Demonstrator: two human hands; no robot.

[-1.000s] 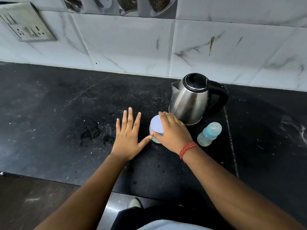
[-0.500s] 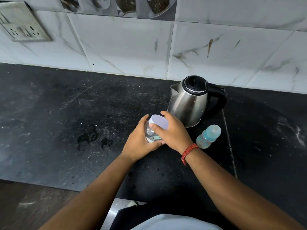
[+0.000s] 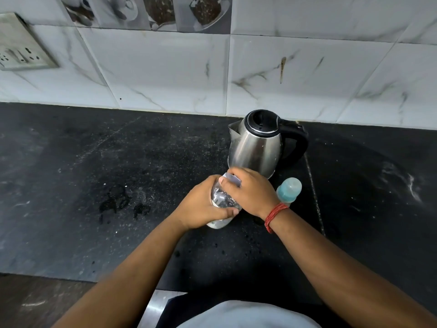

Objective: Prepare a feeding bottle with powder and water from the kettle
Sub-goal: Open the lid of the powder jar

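A black stone counter (image 3: 71, 185) runs under a marble-look tiled wall, with a socket plate (image 3: 21, 43) up at ten o'clock and a few dark wet patches (image 3: 115, 202) at nine o'clock of our hands. A second ago our left hand (image 3: 201, 207) lay flat on the counter beside the clear powder jar (image 3: 222, 202); half a second ago it closed on the jar, and now its fingers are wrapped round the clear body, thumb across the front, with the jar tilted toward us and its base looking clear of the stone, though we cannot be certain. Our right hand (image 3: 250, 190), a red thread at its wrist, has its fingers curled tightly over the pale lid (image 3: 233, 178), which has gone from plainly showing to almost covered. We judge this as the start of unscrewing: one hand bracing, the other turning, so the powder has not yet been reached. The steel kettle (image 3: 257, 150) stands at twelve o'clock of the jar, lid shut, handle to three o'clock. The feeding bottle (image 3: 289, 189) sits unmoved at two o'clock, just beside our right wrist, capped and untouched, so filling is some way off.
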